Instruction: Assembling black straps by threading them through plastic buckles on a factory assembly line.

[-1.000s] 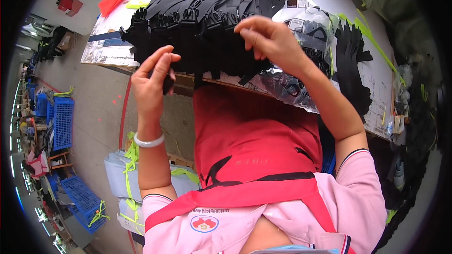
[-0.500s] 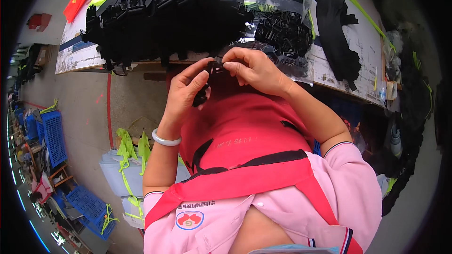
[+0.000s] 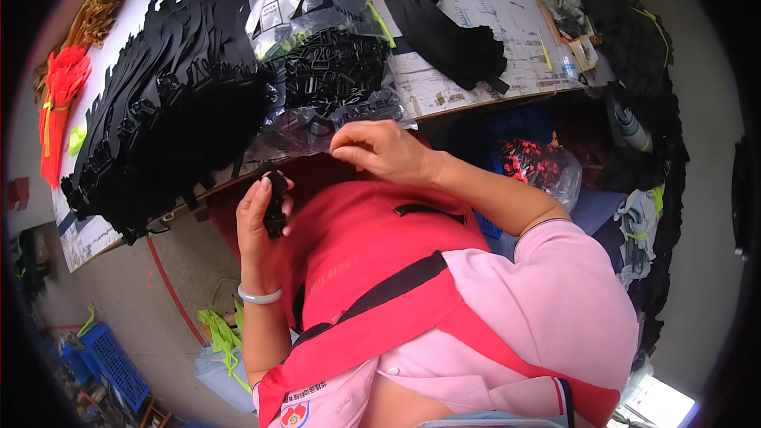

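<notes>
My left hand [image 3: 260, 210] holds a short black strap with a buckle [image 3: 276, 202] upright over my red apron [image 3: 372, 254]. My right hand [image 3: 379, 150] has its fingers pinched together close to the table edge, just below a clear plastic bag of small black buckles [image 3: 333, 71]; I cannot tell whether anything small is between the fingers. A big heap of black straps [image 3: 170, 123] lies on the table to the left of both hands.
Another bundle of black straps [image 3: 448, 28] lies on the paper-covered table [image 3: 507, 40] at the upper right. Orange straps [image 3: 59, 103] sit at the far left. A blue crate [image 3: 111, 361] stands on the floor at lower left, and a clear bag [image 3: 543, 170] lies under the table.
Both hands were together at the table edge on one black piece. Now they are apart: my left hand has dropped toward my lap with the strap, my right stays by the bag.
</notes>
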### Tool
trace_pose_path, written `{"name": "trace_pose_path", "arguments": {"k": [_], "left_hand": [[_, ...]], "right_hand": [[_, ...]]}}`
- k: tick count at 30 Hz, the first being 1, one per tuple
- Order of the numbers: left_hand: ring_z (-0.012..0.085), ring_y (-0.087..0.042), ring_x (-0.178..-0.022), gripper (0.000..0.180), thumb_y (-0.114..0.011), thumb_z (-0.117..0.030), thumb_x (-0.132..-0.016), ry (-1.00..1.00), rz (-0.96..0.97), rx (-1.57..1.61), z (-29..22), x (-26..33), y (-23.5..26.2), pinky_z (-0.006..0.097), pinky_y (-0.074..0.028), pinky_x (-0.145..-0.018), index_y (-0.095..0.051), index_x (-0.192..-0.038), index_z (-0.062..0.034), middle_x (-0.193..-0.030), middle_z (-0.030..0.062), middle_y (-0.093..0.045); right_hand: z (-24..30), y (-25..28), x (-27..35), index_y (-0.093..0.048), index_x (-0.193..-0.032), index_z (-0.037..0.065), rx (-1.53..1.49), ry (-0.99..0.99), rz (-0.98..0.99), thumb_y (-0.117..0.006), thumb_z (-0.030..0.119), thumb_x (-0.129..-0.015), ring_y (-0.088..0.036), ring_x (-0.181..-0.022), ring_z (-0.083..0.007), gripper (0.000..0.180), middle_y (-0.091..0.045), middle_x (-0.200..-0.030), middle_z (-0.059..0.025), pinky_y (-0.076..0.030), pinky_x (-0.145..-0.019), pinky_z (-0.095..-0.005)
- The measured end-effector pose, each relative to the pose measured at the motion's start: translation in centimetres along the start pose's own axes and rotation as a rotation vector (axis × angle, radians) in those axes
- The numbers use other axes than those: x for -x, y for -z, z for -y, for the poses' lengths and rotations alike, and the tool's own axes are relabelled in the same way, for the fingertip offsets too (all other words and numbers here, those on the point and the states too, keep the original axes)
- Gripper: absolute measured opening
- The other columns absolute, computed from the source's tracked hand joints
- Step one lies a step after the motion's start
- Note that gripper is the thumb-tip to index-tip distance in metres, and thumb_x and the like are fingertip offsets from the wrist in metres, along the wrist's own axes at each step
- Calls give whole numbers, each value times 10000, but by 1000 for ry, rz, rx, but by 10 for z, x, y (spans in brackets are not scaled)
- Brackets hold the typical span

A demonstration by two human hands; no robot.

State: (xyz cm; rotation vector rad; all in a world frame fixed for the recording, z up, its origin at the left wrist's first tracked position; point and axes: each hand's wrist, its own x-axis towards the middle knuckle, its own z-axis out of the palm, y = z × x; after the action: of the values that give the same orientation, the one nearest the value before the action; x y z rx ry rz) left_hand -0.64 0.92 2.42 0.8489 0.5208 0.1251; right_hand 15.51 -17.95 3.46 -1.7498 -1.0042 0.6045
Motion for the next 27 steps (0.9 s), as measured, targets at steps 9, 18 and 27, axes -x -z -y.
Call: {"name": "trace_pose_path", "arguments": {"k": [9, 18, 27], "left_hand": [[95, -516, -658, 262, -545, -252, -963, 168, 45, 203, 22, -7, 24, 191, -385, -424, -570, -1079, -18, -920, 58, -580], [101, -511, -660, 248, -551, -245, -953, 153, 103, 6, 30, -2, 17, 185, -370, -413, -582, -1080, -34, -940, 58, -579], [121, -550, -653, 236, -572, -226, -945, 276, 99, 151, 35, 1, 9, 209, -410, -439, -588, -1056, -18, -953, 77, -599]], "right_hand": [[-94, 119, 52, -592, -1140, 102, 1126, -187, -652, -710, 176, -764, -493, -1084, -290, 401, -536, -1155, -93, -400, -899, -404], [-66, 112, 52, -548, -1263, 50, 696, -144, -233, -741, 253, -768, -532, -1141, -290, 569, -536, -1265, -123, -436, -961, -372], [-80, 173, 62, -671, -974, 69, 928, -476, -568, -698, 309, -810, -624, -873, -328, 291, -644, -962, -102, -496, -787, -415]]}}
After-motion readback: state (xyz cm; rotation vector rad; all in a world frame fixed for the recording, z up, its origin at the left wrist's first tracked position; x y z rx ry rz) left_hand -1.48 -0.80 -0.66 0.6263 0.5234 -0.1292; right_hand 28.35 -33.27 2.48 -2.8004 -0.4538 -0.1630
